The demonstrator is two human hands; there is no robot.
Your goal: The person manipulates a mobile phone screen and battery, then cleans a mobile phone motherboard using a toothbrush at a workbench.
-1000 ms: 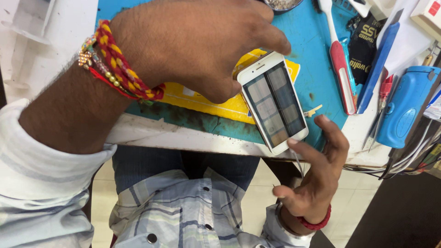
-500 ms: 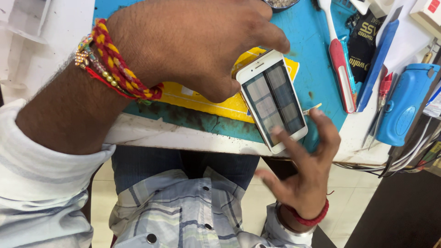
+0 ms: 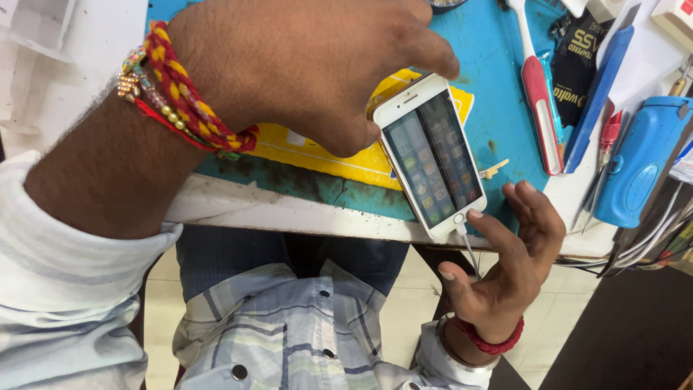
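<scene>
Fingers (image 3: 433, 61) of left hand (image 3: 303, 65): curled from above around the top end of the white phone (image 3: 432, 155), thumb under, grip closed on it. Fingers (image 3: 480, 217) of right hand (image 3: 505, 267): spread and loosely bent, palm up, holding nothing; my forefinger tip rests at the phone's lower edge, beside the round button.

Head view, items as they lie:

1. White phone: held tilted over the near edge of the bench, screen lit with rows of icons, a thin white cable (image 3: 471, 253) hanging from its lower end.
2. Change noted: a second ago my right hand hung lower, below the phone with the fingers fanned; it has risen to meet the bottom edge. The phone itself has barely shifted. I judge the screen is live and ready for touch.
3. Wrists: red-and-yellow braided thread (image 3: 180, 94) on the left, red band (image 3: 491, 339) on the right.
4. Surface: blue mat (image 3: 498, 108), stained, with a yellow card (image 3: 325, 155) on it, on a white bench (image 3: 289, 213).
5. Bench tools: red-and-white brush (image 3: 538, 108), blue pry tool (image 3: 599, 94), blue case (image 3: 639, 162).
6. Room: pale tiled floor (image 3: 162, 325) below my knees.
</scene>
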